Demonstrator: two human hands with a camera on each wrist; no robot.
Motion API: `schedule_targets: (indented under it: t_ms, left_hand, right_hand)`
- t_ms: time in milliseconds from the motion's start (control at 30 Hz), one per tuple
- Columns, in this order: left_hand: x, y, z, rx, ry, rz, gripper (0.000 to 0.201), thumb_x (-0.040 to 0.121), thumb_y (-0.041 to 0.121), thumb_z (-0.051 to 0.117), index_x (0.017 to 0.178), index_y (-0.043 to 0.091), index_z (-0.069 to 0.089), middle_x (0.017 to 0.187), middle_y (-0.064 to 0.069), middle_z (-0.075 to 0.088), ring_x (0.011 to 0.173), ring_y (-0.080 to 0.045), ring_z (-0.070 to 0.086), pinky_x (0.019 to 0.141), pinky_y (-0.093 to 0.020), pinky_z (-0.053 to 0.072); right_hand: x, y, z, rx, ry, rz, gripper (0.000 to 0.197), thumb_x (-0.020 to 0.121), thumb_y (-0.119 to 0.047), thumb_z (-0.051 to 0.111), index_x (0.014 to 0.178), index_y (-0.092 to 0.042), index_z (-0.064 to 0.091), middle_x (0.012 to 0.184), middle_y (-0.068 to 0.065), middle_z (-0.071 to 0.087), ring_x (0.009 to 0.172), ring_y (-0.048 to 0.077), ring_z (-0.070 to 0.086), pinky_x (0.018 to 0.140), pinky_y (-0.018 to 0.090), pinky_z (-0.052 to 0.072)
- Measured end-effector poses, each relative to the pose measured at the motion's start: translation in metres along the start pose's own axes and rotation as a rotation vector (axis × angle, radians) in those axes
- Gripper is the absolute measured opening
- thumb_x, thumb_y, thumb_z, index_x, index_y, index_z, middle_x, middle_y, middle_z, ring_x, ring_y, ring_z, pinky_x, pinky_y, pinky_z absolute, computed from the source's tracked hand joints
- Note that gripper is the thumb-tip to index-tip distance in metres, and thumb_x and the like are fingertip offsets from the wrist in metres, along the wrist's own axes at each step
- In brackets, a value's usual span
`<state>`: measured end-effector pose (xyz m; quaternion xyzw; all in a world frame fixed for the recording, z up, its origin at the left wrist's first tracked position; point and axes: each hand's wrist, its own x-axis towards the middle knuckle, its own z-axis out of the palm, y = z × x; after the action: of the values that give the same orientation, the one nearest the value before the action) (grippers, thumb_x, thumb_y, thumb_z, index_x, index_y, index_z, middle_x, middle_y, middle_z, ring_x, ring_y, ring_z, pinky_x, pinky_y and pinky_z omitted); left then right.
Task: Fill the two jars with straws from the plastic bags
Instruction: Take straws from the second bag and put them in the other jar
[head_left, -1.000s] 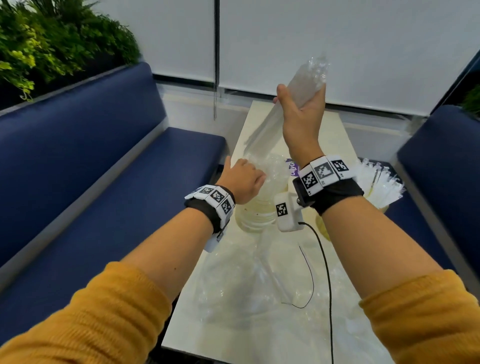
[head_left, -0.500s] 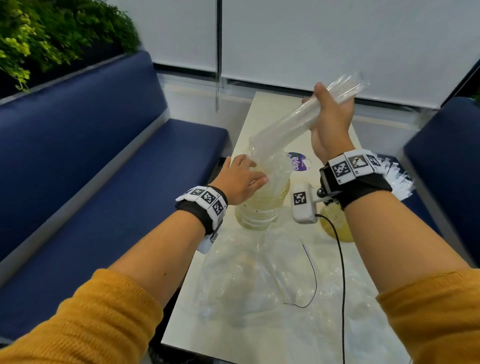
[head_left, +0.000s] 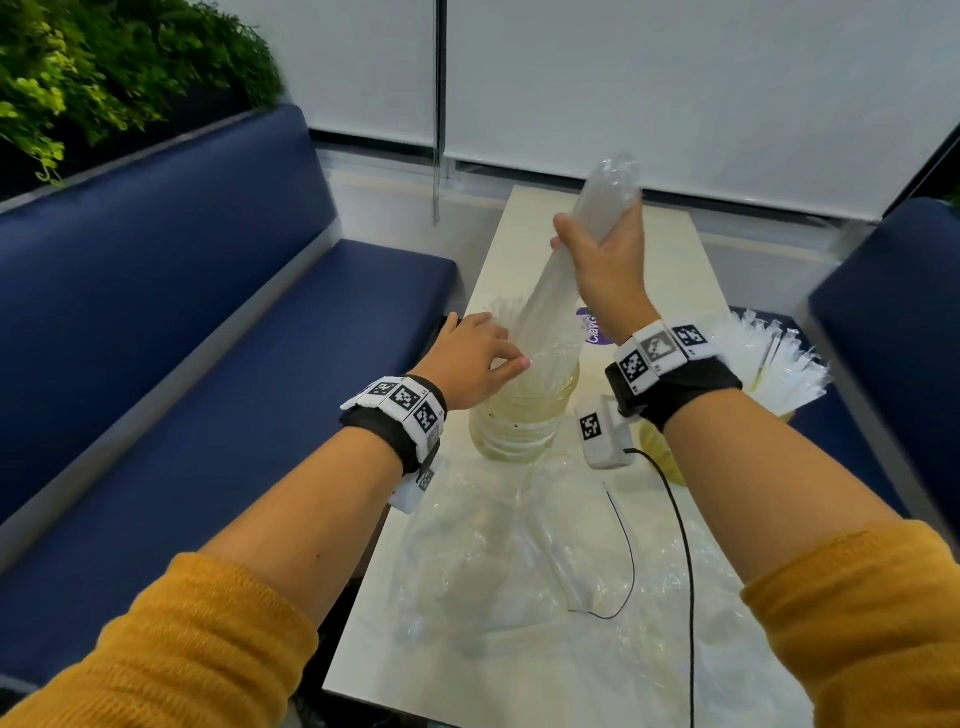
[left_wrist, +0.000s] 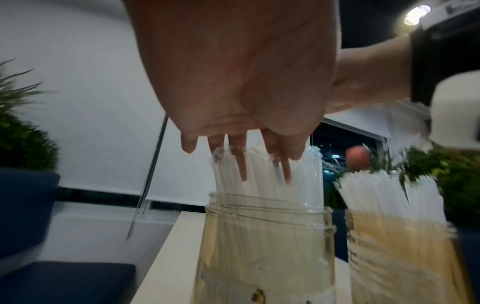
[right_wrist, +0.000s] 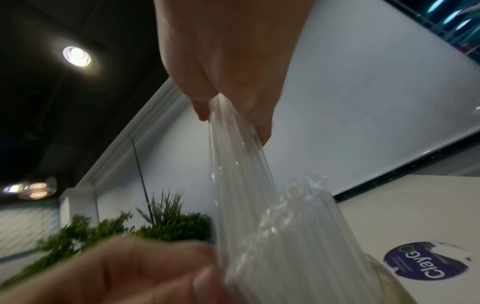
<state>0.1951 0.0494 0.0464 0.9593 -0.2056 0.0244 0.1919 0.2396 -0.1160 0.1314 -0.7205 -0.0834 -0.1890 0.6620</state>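
Observation:
My right hand (head_left: 608, 260) grips a clear plastic bag of straws (head_left: 582, 244) around its middle, also seen in the right wrist view as the bag (right_wrist: 246, 181). The bag tilts, and its lower end sits in the mouth of the left jar (head_left: 519, 421). My left hand (head_left: 478, 358) is at that jar's mouth, its fingers (left_wrist: 241, 164) pointing down among the white straws (left_wrist: 267, 181) that stand in the jar (left_wrist: 262, 236). A second jar (left_wrist: 397, 251), packed with straws (head_left: 774, 364), stands to the right behind my right wrist.
Empty clear bags (head_left: 483, 551) and a thin black cable (head_left: 685, 561) lie on the near part of the narrow white table (head_left: 675, 270). A purple sticker (right_wrist: 426, 261) is on the tabletop. Blue benches (head_left: 218, 322) flank the table, with plants at the left.
My right hand first swung the bag's top out to the right and lower, then brought it back steeper over the left jar. My left hand stayed at the jar's mouth.

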Motion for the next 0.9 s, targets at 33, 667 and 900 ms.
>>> schedule_targets:
  t_ms: [33,667,900]
  left_hand:
    - [0.000,-0.002,-0.001,-0.052,0.055,0.000,0.032,0.101,0.047,0.051,0.108,0.028,0.076,0.118,0.002,0.066,0.125,-0.020,0.049,0.120,-0.061,0.018]
    - [0.080,0.056,-0.078,0.125,0.180,0.111,0.044,0.106,0.030,0.031,0.101,0.002,0.065,0.103,-0.011,0.068,0.095,-0.030,0.062,0.083,-0.042,0.048]
    - [0.078,0.039,-0.060,0.135,0.149,0.107,0.046,0.104,0.032,0.030,0.097,0.007,0.067,0.096,-0.012,0.069,0.087,-0.029,0.062,0.083,-0.046,0.051]
  right_hand:
    - [-0.004,0.003,0.004,-0.038,-0.038,-0.022,0.059,0.087,-0.025,0.074,0.135,-0.022,0.040,0.128,0.008,0.058,0.112,0.032,0.064,0.090,0.044,0.059]
    - [-0.027,0.026,0.001,-0.523,-0.239,0.034,0.051,0.081,-0.028,0.079,0.122,-0.008,0.057,0.104,0.003,0.067,0.091,0.019,0.063,0.066,0.024,0.047]
    - [-0.041,0.028,-0.007,-0.674,-0.355,-0.061,0.040,0.091,-0.038,0.065,0.118,-0.009,0.060,0.100,0.006,0.070,0.082,0.023,0.065,0.064,0.032,0.051]
